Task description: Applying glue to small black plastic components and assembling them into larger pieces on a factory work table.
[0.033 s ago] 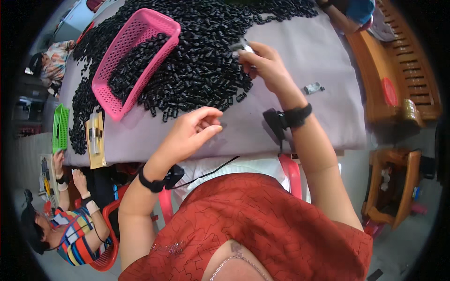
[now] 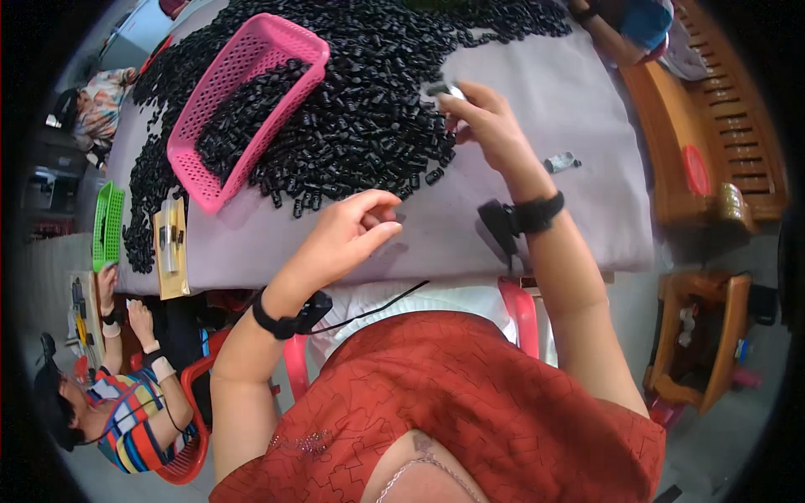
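My right hand (image 2: 490,117) is over the right edge of a wide heap of small black pieces (image 2: 360,126), pinching a small whitish, partly see-through piece (image 2: 444,90) whose kind is blurred. On the cloth beyond my right wrist lies a small clear piece with a dark end (image 2: 562,162). My left hand (image 2: 348,230) hovers above the cloth at the heap's near edge. Its fingers curl loosely, the thumb stands apart from them, and nothing shows between. A pink perforated basket (image 2: 189,172), tilted on the heap, has black pieces in it.
A grey cloth (image 2: 587,218) covers the table. On its left are a tan card with clear tubes (image 2: 172,281) and a green basket (image 2: 99,251). Another person (image 2: 142,411) sits at left; others are at the far side. A wooden bench (image 2: 671,159) stands at right.
My right hand has shifted slightly to the right with the whitish piece in it. My left hand has hardly moved. The whole view has shifted a little.
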Demonstrator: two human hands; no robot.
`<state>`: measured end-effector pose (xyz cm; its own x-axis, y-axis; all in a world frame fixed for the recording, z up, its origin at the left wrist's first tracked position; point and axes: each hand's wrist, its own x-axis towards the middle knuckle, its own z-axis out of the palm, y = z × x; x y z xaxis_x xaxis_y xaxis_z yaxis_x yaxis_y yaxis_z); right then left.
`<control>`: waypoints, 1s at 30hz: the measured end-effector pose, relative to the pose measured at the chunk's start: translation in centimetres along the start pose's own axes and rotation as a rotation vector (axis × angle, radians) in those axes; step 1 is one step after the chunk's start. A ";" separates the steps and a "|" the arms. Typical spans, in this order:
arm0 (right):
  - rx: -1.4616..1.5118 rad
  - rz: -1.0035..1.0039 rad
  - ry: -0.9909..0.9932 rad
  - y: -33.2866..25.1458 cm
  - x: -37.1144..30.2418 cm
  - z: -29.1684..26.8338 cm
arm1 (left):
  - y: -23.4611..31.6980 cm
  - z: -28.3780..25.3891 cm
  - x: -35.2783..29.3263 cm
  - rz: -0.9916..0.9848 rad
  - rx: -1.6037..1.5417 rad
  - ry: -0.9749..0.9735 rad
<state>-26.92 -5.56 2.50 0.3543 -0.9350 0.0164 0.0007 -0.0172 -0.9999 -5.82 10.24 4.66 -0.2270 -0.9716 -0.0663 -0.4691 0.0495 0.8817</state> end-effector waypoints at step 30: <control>-0.100 0.081 -0.186 -2.1 0.2 2.9 | -2.9 -0.3 5.8 0.182 0.678 0.143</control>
<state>-24.15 -4.67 4.62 0.5156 -0.8535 -0.0749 -0.1242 0.0120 -0.9922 -5.49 4.40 1.83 -0.2599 -0.9527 0.1575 -0.8719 0.3017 0.3858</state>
